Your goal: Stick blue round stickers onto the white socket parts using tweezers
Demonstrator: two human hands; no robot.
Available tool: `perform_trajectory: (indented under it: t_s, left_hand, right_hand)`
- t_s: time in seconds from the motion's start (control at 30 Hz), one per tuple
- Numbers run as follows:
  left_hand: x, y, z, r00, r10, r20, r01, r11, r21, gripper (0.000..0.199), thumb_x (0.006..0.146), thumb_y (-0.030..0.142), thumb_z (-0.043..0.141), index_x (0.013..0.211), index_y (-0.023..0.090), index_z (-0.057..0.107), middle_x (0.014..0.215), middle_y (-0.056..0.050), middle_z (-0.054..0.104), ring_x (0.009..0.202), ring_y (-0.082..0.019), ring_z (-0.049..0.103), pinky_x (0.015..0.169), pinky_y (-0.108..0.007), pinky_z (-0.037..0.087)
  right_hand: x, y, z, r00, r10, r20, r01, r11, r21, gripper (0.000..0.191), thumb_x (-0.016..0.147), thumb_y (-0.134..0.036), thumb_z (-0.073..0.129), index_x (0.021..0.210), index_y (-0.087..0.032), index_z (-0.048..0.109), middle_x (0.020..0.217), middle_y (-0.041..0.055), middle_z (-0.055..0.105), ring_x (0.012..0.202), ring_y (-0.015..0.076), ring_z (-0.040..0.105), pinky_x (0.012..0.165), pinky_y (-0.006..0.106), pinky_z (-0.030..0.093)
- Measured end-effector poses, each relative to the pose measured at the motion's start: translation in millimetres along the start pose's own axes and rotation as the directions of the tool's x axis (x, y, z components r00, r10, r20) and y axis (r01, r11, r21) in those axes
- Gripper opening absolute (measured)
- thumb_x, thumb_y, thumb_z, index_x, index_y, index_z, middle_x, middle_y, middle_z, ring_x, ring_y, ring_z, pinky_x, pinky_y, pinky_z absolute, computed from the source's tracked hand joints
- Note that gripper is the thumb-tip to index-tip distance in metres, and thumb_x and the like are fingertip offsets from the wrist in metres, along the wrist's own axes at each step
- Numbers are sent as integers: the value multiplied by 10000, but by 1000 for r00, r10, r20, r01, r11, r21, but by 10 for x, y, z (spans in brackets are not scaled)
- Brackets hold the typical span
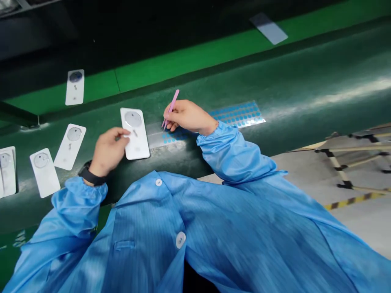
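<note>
My right hand is closed around pink tweezers, whose tips point down at the left part of a clear sheet with rows of blue dots. That hand and its wrist cover the middle of the sheet. To the left, my left hand has its thumb and forefinger at the left edge of a white phone-shaped panel with a round grey disc near its top. The panel lies beside the sheet's left end on the dark green surface.
Similar white panels lie at the left, one tilted, one nearer me, and others overlapping at the edge. Farther back are another panel and a plain pale one. A pipe frame stands at the right.
</note>
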State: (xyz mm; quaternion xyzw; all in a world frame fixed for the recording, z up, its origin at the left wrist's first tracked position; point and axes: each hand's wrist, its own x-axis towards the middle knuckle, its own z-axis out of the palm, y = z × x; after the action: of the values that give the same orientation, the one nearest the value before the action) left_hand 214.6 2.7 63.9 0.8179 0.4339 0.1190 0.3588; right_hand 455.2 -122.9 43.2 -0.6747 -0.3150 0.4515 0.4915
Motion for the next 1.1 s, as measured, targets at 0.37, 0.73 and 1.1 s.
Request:
perform_trajectory:
  t_s: [0.37,0.73,1.1]
  left_hand:
    - [-96,-100,143,953,179,243,-264,882,389,299,927,383,704,1179,238,771,1051,-90,836,1071,-344,776,979,-461,579]
    - [107,-124,390,892,286,351,-401,859,319,561,851,432,890,1364,225,795,1568,-167,705,1605,-513,413,1237,-743,356]
    - [-25,-96,410,859,365,360,-487,799,352,499,886,416,872,1345,236,798,1583,-184,696,1684,-550,288,1235,-792,313]
  right_hand:
    - [-25,-6,29,992,121,-18,-122,990,-73,360,1036,63,620,740,-142,634,600,16,729,477,93,676,489,163,576]
    - [-29,16,15,987,156,-43,-159,983,-90,363,1048,21,644,730,-155,642,570,-8,710,463,87,662,474,149,547]
    - [-118,20,322,996,69,-64,-73,995,-63,321,1053,-64,682,769,-186,598,577,-29,677,480,91,646,466,158,504]
